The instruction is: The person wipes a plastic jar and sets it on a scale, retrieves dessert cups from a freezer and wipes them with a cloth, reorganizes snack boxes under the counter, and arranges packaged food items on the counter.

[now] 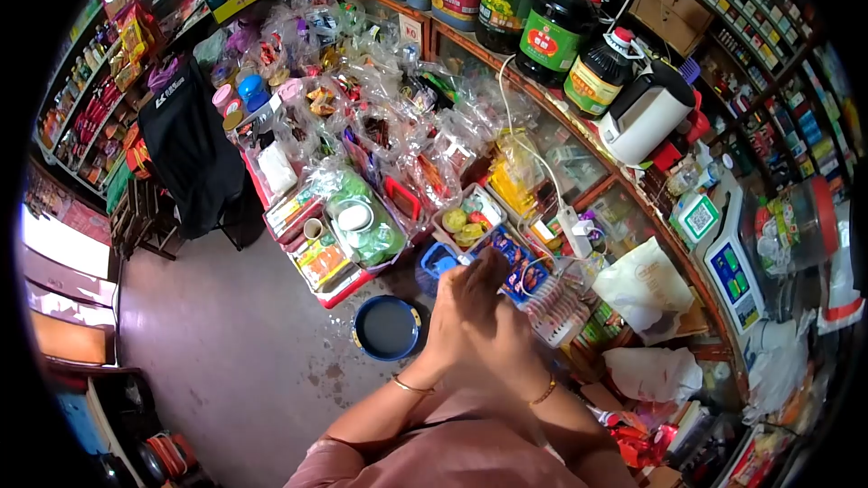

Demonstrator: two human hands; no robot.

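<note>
My left hand (455,312) and my right hand (509,334) are pressed together in front of my chest, fingers closed against each other. The fingertips are dark and blurred, and whatever lies between them cannot be made out. Just beyond the hands are a blue tray (514,264) of small packets and a blue basket (440,259). On the floor to the left of my left hand stands a round dark blue basin (387,328) holding dark liquid.
Plastic-wrapped goods (362,117) are heaped ahead. A glass counter runs along the right, bearing large bottles (551,36), a white kettle (646,117), a power strip (574,230) and a scale (734,276). A black-draped chair (190,154) stands left.
</note>
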